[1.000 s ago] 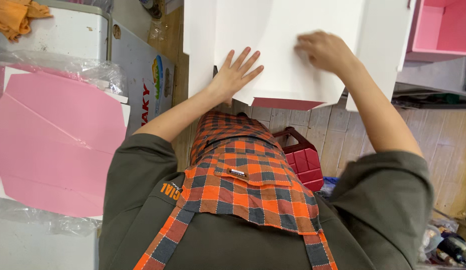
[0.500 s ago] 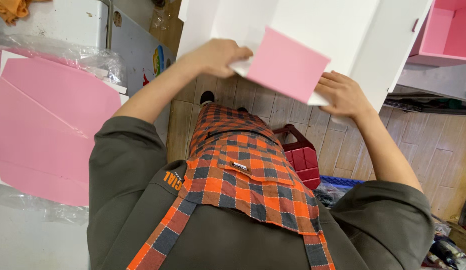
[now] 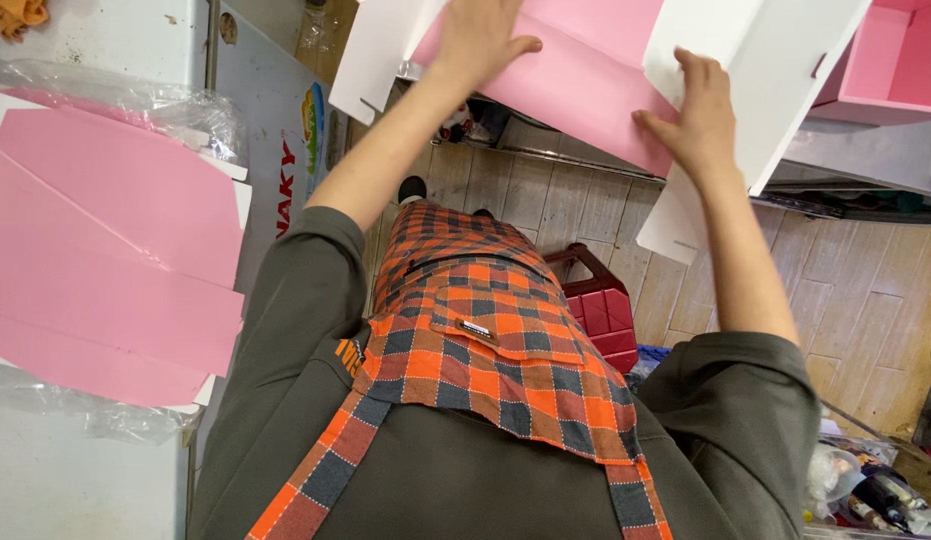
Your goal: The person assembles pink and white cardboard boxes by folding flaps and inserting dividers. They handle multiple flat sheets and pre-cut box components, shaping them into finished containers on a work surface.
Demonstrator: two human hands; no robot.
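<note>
Head view: left hand (image 3: 482,38) presses flat, fingers together, on the half-folded pink-and-white cardboard box blank (image 3: 585,70); right hand (image 3: 693,118) fingers clamp a white flap; sides remain unfolded

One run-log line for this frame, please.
left hand: flat on pink-and-white card sheet | right hand: gripping its white flap | stack of pink sheets alongside

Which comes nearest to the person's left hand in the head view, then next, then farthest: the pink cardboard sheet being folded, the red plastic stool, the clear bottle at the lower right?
1. Pink cardboard sheet: under the left hand, touching it.
2. Red plastic stool: on the floor below, mid-picture.
3. Clear bottle: far lower right corner.
</note>
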